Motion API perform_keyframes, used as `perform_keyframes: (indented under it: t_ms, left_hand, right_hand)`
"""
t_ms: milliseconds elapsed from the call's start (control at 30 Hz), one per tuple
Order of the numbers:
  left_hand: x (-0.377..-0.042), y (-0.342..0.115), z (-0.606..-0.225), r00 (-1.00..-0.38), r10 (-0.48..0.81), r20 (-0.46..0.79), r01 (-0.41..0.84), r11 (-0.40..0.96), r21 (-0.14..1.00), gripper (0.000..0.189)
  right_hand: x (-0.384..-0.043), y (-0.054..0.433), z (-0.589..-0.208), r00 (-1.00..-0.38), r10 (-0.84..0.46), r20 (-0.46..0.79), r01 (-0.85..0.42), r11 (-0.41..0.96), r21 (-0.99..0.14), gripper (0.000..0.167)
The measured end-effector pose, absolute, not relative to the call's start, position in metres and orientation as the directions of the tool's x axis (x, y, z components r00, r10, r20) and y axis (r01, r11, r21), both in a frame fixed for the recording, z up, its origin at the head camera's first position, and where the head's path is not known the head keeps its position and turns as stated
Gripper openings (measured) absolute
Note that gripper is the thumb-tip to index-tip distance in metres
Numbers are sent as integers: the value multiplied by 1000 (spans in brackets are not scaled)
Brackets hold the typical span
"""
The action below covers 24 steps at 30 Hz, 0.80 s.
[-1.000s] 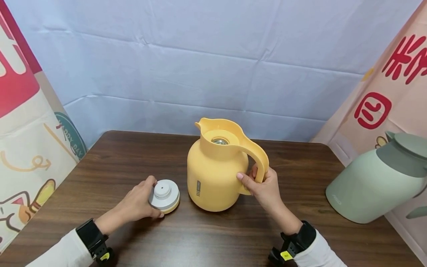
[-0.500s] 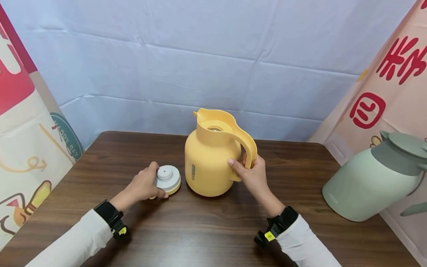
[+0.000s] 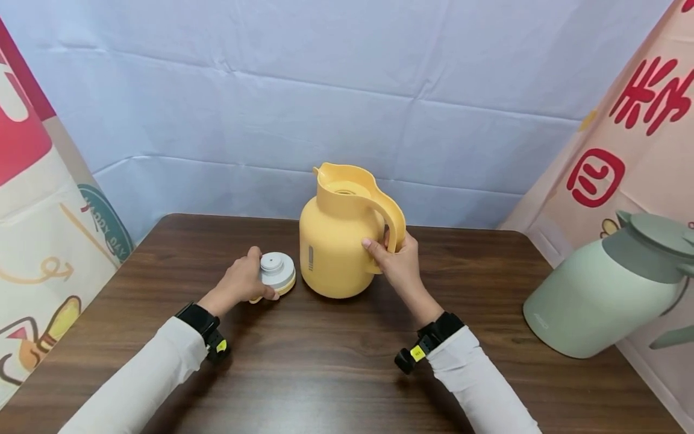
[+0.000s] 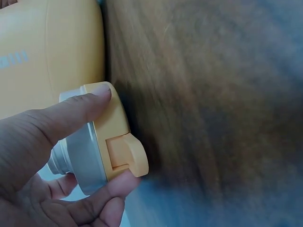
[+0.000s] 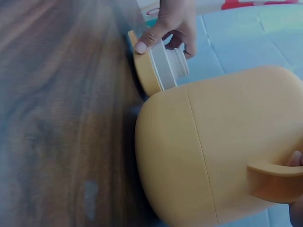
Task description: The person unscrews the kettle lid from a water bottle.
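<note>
A yellow thermos jug [image 3: 336,250] stands upright with its top uncovered and its spout toward the left. My right hand [image 3: 398,262] grips the lower end of its handle [image 3: 394,220], the thumb lying toward the jug's body. To the left of the jug, my left hand [image 3: 238,282] holds the round lid [image 3: 278,276] between thumb and fingers. The lid is upside down, its grey-white plug side up and its yellow top at the table. In the left wrist view a small yellow tab [image 4: 135,156] juts from the lid [image 4: 111,113], with a fingertip against it.
A pale green thermos jug [image 3: 602,289] with a darker green lid stands at the right of the brown wooden table [image 3: 336,374]. A light blue cloth [image 3: 347,90] hangs behind the table's back edge. Printed sheets flank both sides.
Both hands have moved forward together, away from the person, bringing the yellow jug and the lid closer to the table's back edge. The green jug stays where it was.
</note>
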<state>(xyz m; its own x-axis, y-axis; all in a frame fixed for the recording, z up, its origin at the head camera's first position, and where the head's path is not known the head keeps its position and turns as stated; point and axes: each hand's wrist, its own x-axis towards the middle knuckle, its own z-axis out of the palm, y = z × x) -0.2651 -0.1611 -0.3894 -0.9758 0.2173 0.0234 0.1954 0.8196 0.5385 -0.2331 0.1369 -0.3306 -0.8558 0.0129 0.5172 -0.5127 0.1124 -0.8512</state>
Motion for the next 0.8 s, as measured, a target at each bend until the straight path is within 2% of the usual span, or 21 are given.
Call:
perform_keyframes:
  t_ms: [467, 800]
  left_hand:
    - [-293, -158, -393, -991, 132, -11, 102, 816, 569, 86]
    - [-312, -150, -393, -997, 72, -12, 53, 823, 566, 86]
  right_hand:
    - [-269, 126, -331, -870, 52, 490, -483, 108, -869, 31]
    - [-309, 127, -351, -859, 101, 502, -488, 135, -862, 35]
